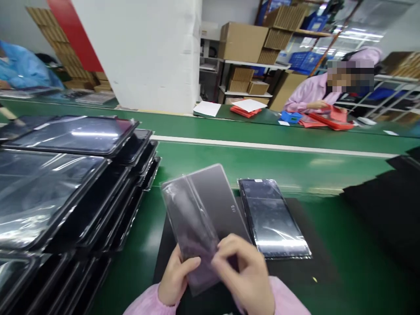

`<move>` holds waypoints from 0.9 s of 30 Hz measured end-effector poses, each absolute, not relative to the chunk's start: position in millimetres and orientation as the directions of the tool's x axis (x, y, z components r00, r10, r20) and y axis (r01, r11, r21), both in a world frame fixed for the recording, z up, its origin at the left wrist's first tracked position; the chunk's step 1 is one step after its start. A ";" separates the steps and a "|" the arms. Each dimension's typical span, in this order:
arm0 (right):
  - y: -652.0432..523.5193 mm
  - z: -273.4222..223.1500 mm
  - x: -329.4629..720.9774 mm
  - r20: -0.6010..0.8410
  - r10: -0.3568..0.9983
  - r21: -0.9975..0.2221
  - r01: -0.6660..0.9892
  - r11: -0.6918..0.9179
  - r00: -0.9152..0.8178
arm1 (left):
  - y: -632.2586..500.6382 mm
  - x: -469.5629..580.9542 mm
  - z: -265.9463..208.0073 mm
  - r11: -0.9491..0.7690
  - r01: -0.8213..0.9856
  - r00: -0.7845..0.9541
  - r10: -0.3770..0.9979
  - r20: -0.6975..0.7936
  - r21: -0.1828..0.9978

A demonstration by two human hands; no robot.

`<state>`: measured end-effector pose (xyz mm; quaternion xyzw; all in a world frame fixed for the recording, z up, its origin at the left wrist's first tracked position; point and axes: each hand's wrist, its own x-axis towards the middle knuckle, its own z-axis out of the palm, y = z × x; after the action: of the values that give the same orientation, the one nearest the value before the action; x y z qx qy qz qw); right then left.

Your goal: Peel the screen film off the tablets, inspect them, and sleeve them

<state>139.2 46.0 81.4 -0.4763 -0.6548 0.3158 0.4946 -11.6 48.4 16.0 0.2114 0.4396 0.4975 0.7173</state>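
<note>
My left hand (177, 275) grips a grey tablet (210, 188) by its lower left edge, thumb on top. The tablet is tilted, its grey back with a small pale logo facing me. Clear plastic film (187, 205) covers its left part, with a raised crease running down it. At the tablet's lower right, my right hand (244, 271) is closed in a pinch on the film; the fingertips are slightly blurred. To the right, another tablet (275, 218) in clear wrap lies screen up on a black mat (308, 240).
Tall stacks of wrapped tablets (65, 183) stand on the left. A dark stack of black sheets (387, 210) is at the right. Across the green bench (183, 153) a person in pink (311, 94) handles red pouches (334, 118). A white pillar (154, 52) rises behind.
</note>
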 end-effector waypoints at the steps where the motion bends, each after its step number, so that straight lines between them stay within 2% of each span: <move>1: 50.3 85.2 151.4 0.325 0.940 -0.905 0.320 0.278 0.103 | 48.3 -11.2 16.9 0.431 -0.553 0.113 0.887 -0.448 0.713; 3: 59.2 87.0 175.9 0.266 0.898 -0.938 0.311 0.156 0.351 | 48.5 -10.9 17.3 0.441 -0.575 0.091 0.872 -0.482 0.689; 5: 65.5 82.5 194.2 0.159 0.895 -0.965 0.258 0.051 0.417 | 48.3 -11.8 16.3 0.462 -0.577 0.083 0.853 -0.515 0.673; 6: 66.9 79.2 199.6 0.075 0.924 -0.978 0.208 -0.005 0.374 | 47.8 -12.6 15.6 0.479 -0.574 0.083 0.841 -0.534 0.664; 8: 66.4 73.6 203.2 -0.080 0.986 -0.989 0.115 -0.098 0.147 | 46.7 -14.6 14.2 0.508 -0.562 0.080 0.819 -0.569 0.653; 10: 63.1 72.2 200.9 -0.153 0.985 -0.987 0.053 -0.149 -0.078 | 45.9 -16.0 13.9 0.542 -0.536 0.089 0.799 -0.595 0.647; 11: 61.3 73.5 199.6 -0.162 0.978 -0.987 0.028 -0.159 -0.134 | 45.9 -16.0 14.3 0.561 -0.519 0.107 0.791 -0.602 0.645; 16: 54.5 100.2 210.0 -0.219 0.966 -0.972 -0.056 -0.228 -0.139 | 50.4 -9.0 19.6 0.586 -0.446 0.291 0.809 -0.510 0.676; 18: 50.8 117.7 217.8 -0.206 0.974 -0.979 0.015 -0.205 -0.097 | 52.1 -6.1 21.3 0.557 -0.447 0.325 0.830 -0.453 0.700; 20: 44.6 135.1 219.6 -0.142 0.989 -0.974 0.184 -0.133 -0.039 | 51.8 -5.0 22.6 0.515 -0.458 0.321 0.856 -0.405 0.724; 24: 26.0 154.5 197.0 -0.022 0.999 -0.862 0.506 0.002 -0.041 | 46.7 -11.0 24.7 0.454 -0.489 0.346 0.885 -0.312 0.745; 27: 15.3 151.0 178.3 0.119 0.978 -0.832 0.521 0.193 -0.173 | 45.9 -25.5 23.6 0.482 -0.492 0.320 0.875 -0.364 0.725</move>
<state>178.3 15.3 151.0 -0.5424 -0.6906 0.3307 0.3457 -25.5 45.9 23.6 0.2518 0.3800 0.4423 0.7724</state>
